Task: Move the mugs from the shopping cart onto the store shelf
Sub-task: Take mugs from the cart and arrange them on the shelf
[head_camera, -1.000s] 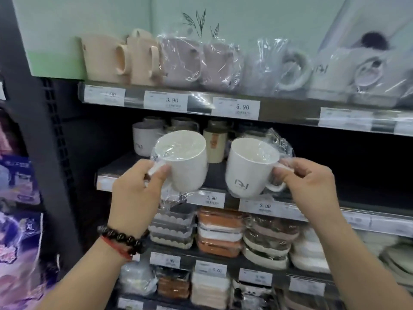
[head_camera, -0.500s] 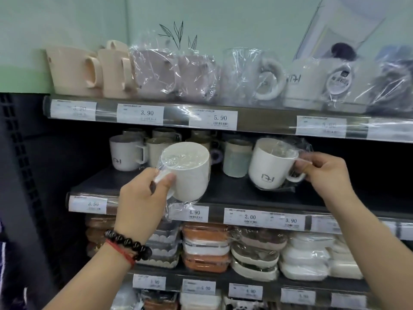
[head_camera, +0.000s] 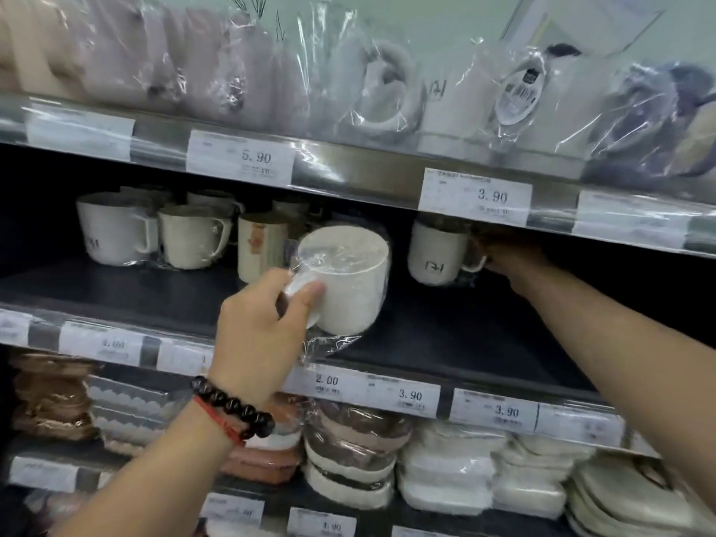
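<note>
Placement goes best if the left hand (head_camera: 259,335), pinching the wrapped mug (head_camera: 350,282) over the shelf's (head_camera: 445,343) front edge, lowers it level, while the right hand (head_camera: 507,257) (closed on the logo mug's (head_camera: 438,251) handle, deep toward the back edge) lets go only once seated.

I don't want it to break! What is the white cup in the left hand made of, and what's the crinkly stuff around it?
The white mug in the left hand looks like glazed ceramic: thick, opaque wall with a smooth, soft sheen, though hard plastic can't be ruled out. The wrap looks like thin clear plastic film: see-through, wrinkled, with bright glints.
</note>
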Demonstrator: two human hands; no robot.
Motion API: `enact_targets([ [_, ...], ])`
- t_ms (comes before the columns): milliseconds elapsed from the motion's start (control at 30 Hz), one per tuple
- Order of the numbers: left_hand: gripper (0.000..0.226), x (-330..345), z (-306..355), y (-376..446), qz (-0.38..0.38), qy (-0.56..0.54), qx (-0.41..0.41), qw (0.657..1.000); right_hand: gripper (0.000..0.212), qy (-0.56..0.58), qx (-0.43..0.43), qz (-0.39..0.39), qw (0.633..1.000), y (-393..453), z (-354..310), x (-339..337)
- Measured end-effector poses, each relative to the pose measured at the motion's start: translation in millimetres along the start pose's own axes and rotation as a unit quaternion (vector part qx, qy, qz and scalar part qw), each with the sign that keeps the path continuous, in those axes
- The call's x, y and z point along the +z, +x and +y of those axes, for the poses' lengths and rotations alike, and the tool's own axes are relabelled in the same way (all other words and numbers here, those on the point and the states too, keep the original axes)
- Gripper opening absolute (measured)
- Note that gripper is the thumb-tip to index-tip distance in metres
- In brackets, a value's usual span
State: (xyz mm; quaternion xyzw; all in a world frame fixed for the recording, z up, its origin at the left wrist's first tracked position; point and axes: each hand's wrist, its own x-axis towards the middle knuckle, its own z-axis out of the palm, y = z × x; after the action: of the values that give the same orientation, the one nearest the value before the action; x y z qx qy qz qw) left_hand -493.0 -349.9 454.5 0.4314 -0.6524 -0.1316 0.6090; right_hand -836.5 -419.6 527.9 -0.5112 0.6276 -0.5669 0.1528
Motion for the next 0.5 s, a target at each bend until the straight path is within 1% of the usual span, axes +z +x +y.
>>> enact_targets([
  [100,0.037,22.0,8.8,-3.8,0.02,0.0,-0.001,1.0,0.032,-0.014,0.004,-0.053,0.998,36.8,20.0,5.3],
  [167,0.035,31.8,12.9,-5.7,0.03,0.002,-0.006,1.0,0.028,-0.031,0.007,-0.069,0.997,61.0,36.2,13.2],
  [267,0.03,39.4,14.7,-8.5,0.039,0.004,-0.013,0.999,0.015,-0.04,0.014,-0.08,0.996,86.1,52.1,27.6],
  [433,0.03,44.4,13.7,-8.0,0.057,0.018,-0.021,0.998,0.025,-0.03,0.052,-0.091,0.994,111.9,63.5,48.6],
  [500,0.034,45.5,14.2,-7.2,0.059,0.02,-0.022,0.998,0.019,-0.019,0.058,-0.082,0.995,111.6,58.7,55.3],
])
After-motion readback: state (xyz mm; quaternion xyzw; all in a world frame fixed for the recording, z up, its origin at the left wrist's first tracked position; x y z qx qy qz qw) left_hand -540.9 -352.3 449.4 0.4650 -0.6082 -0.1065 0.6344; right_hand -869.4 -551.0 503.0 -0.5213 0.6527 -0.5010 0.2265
